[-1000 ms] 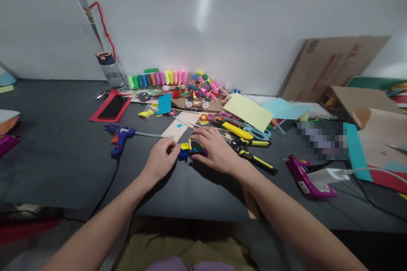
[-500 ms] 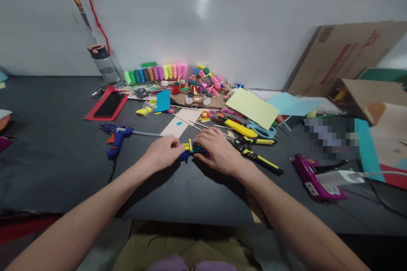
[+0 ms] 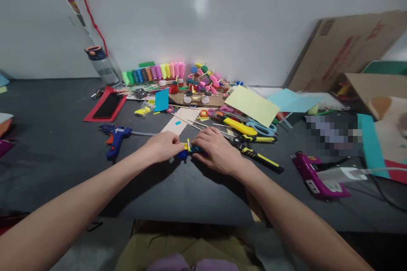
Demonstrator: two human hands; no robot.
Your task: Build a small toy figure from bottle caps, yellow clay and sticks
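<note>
Between my hands, low over the dark table, is a small craft model [image 3: 183, 153] with blue and yellow parts. My left hand [image 3: 165, 146] pinches its left end with thumb and bent fingers. My right hand [image 3: 213, 148] curves over its right end and hides most of that side. A short yellow upright piece [image 3: 188, 144] stands up from the model between the two hands. To the left lies a blue glue gun [image 3: 118, 139] with a clear glue stick in its back. Behind my hands is a pale paper strip [image 3: 180, 121] with a small blue piece on it.
Right of my hands lie yellow-black pliers [image 3: 259, 157], a yellow utility knife [image 3: 238, 125] and blue-handled scissors [image 3: 261, 128]. A purple power strip [image 3: 318, 178] with a white plug sits farther right. A phone [image 3: 110, 106] and water bottle [image 3: 103, 65] are at left; coloured clay packs [image 3: 155, 72] line the wall.
The view has shifted slightly. My left hand has drawn a little to the left, and more of the model's blue left end shows beneath it. My right hand stays nearly in place.
</note>
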